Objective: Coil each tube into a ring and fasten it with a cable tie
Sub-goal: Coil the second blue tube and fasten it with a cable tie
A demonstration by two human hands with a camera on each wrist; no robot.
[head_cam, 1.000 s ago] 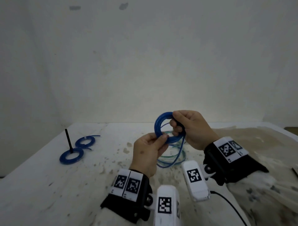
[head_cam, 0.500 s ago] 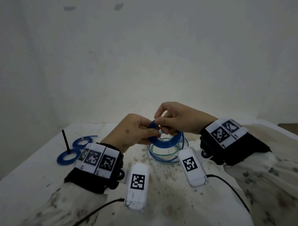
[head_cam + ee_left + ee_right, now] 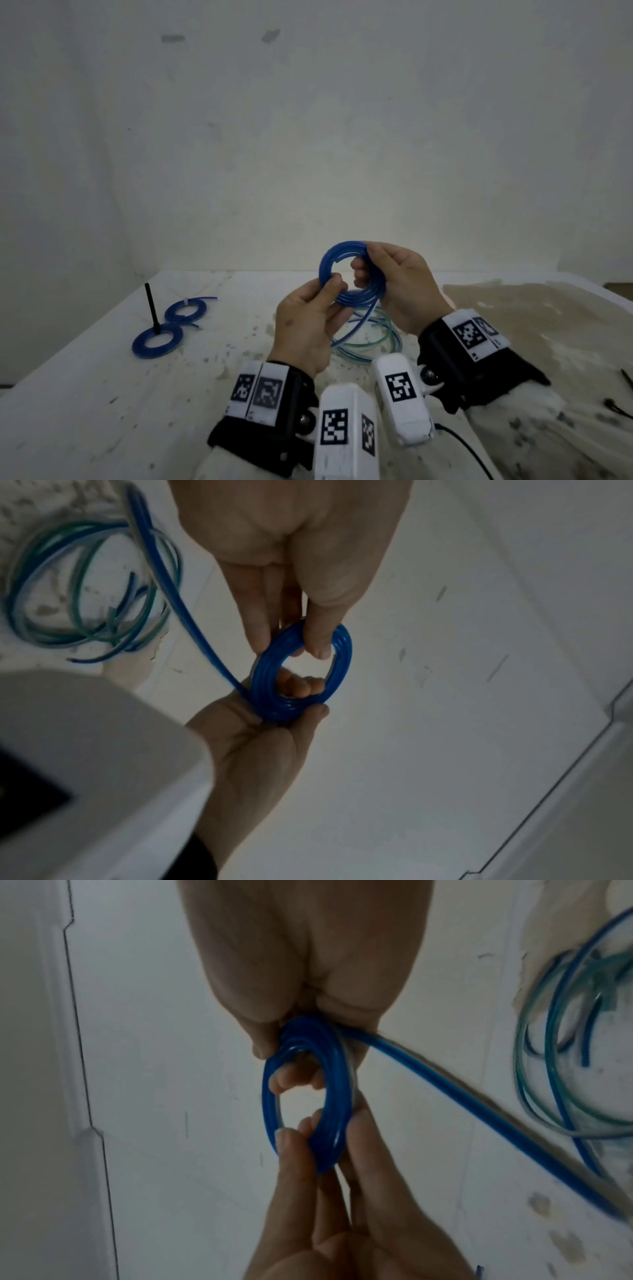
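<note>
White stained table [image 3: 102, 394] under both hands: left hand [image 3: 305, 329] and right hand [image 3: 400, 284] each pinch the blue tube coil [image 3: 329, 263] above it; its loose tail [image 3: 178, 588] drops to the tangle of tubes [image 3: 370, 342] beneath; left of the coil lie two finished rings [image 3: 157, 341]

The left hand [image 3: 305, 329] and the right hand [image 3: 400, 284] each cover part of the blue ring of tube [image 3: 339, 270], so the ring's whole round does not show. The loose tail of the tube [image 3: 479, 1110] is blurred and runs off the picture's right edge. The pile of loose tubes [image 3: 370, 339] in the middle of the table [image 3: 102, 394] is partly behind both hands. Something thin and dark [image 3: 616, 407] by the table's right edge is cut off; I cannot tell what it is. The white bit on the far ring [image 3: 186, 310] near the left edge is too small to tell.
</note>
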